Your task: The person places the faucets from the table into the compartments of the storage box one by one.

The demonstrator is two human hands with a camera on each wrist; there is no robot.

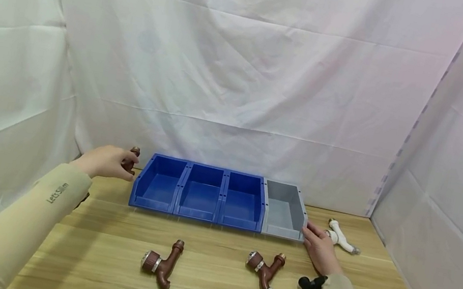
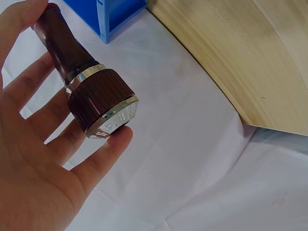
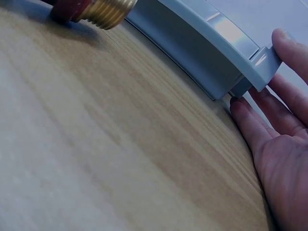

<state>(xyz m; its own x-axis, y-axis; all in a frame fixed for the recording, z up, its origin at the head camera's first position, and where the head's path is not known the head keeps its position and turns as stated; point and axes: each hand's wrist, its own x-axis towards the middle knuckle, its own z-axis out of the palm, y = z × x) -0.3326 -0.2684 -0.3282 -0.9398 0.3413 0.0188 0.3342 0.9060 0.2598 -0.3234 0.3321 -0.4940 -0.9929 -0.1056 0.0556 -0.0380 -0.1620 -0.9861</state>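
My left hand (image 1: 109,163) is off the left end of the bin row and holds a brown tap (image 2: 91,91). In the left wrist view its thumb lies at the tap's narrow end, and the fingers reach behind it to the ribbed knob with a silvery cap. Three blue bins (image 1: 196,210) and a grey bin (image 1: 281,232) stand side by side at the back of the table. With its fingers and thumb about the front right corner, my right hand (image 1: 321,249) grips the grey bin. Some of those fingertips are low, near the tabletop, in the right wrist view.
On the wooden table (image 1: 111,247) lie a brown tap (image 1: 165,267) at front left and another brown tap (image 1: 268,273) with a metal spout end at front right. A white tap (image 1: 338,234) lies beyond the right hand. White cloth (image 1: 241,89) hangs around the table.
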